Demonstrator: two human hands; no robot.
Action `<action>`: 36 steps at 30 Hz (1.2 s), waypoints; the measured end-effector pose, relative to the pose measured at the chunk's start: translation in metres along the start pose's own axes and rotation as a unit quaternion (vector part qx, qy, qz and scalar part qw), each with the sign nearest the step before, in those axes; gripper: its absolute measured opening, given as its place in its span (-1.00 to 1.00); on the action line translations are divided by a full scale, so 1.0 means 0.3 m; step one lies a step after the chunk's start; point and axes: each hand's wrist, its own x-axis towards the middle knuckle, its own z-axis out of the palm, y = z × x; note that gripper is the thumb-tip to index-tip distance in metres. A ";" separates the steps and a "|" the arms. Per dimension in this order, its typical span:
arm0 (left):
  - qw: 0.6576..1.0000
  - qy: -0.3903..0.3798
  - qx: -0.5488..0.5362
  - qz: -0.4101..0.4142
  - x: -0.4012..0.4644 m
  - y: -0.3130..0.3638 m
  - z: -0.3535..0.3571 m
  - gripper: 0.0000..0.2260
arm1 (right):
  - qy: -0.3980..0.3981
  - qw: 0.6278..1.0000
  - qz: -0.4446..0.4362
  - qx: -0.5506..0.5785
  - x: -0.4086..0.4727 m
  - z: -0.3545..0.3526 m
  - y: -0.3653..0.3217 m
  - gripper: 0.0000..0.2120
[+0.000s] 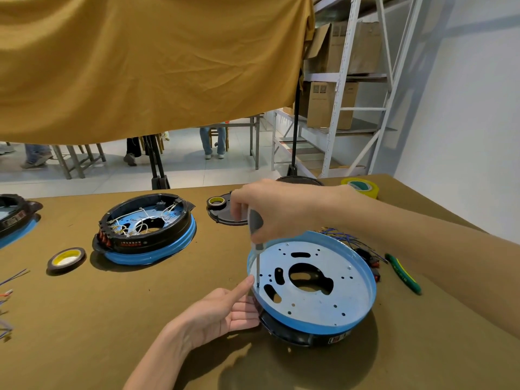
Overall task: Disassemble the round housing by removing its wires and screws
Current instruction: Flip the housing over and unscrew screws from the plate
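The round housing (323, 308) lies in front of me, its blue-rimmed metal plate facing up over a black base. My right hand (275, 209) grips a grey-handled screwdriver (256, 235) held upright, its tip set on the plate near the left rim. My left hand (225, 308) holds the housing's left edge, thumb on the rim beside the screwdriver tip, fingers underneath. Removed blue wires (346, 237) with black and red parts lie behind the housing on the right.
A second housing (146, 232) with white wires stands at left centre, a third at the far left edge. Tape rolls (66, 260) (216, 202) (361, 187), a black cover plate (225, 215), green-handled pliers (403, 274) and loose wires (8, 294) lie on the brown table.
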 end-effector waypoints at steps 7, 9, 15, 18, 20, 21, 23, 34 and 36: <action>1.000 -0.002 -0.007 -0.005 0.005 -0.003 -0.004 -0.11 | 0.085 0.974 0.073 -0.198 0.007 0.031 -0.018 -0.48; 1.000 -0.006 -0.007 -0.007 0.005 -0.002 -0.006 -0.11 | 0.081 0.981 0.038 -0.171 0.014 0.034 -0.016 -0.64; 1.000 -0.007 -0.010 -0.013 0.005 0.003 -0.004 -0.13 | -0.016 0.999 -0.013 0.024 -0.006 0.005 -0.016 -0.55; 1.000 -0.004 -0.008 -0.010 0.001 0.002 -0.002 -0.12 | 0.085 0.982 0.051 -0.161 0.004 0.024 -0.028 -0.50; 1.000 -0.001 -0.011 -0.014 -0.003 0.005 0.000 -0.11 | 0.099 0.978 0.053 -0.174 0.010 0.029 -0.020 -0.56; 1.000 -0.002 -0.013 -0.017 -0.004 0.007 0.001 -0.12 | 0.083 0.989 0.036 -0.120 0.007 0.024 -0.012 -0.67; 0.999 -0.004 -0.025 -0.023 -0.009 0.011 0.002 -0.13 | 0.020 1.000 0.011 0.009 -0.011 0.003 0.008 -0.78; 0.998 -0.007 -0.057 -0.040 -0.024 0.015 0.010 -0.22 | 0.009 0.999 0.025 -0.033 -0.014 -0.004 0.016 -0.79; 0.997 -0.006 -0.066 -0.042 -0.026 0.016 0.010 -0.23 | -0.068 0.997 0.013 0.045 -0.022 -0.034 0.019 -0.62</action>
